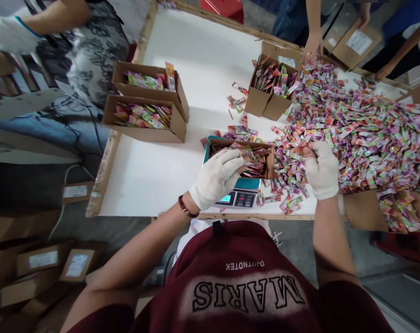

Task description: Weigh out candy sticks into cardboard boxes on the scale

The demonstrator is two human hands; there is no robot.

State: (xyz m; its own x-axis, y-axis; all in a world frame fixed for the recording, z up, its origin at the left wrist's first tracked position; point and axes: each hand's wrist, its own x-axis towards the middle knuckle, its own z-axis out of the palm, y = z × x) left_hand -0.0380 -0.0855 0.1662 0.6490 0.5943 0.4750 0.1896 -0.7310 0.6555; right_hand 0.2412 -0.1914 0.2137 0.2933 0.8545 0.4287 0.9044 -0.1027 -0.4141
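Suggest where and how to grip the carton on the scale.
The carton is probably best held by both short end walls, coming in from left and right: it sits upright on the scale, long side toward the wearer, open-topped and filled with packets. Loose packets crowd its right end.

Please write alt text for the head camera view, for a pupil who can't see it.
A person's gloved left hand is over a cardboard box of small colourful packets on a digital scale, while the gloved right hand is at a large, loose packet pile. More filled boxes stand on the white table, with other people around it.
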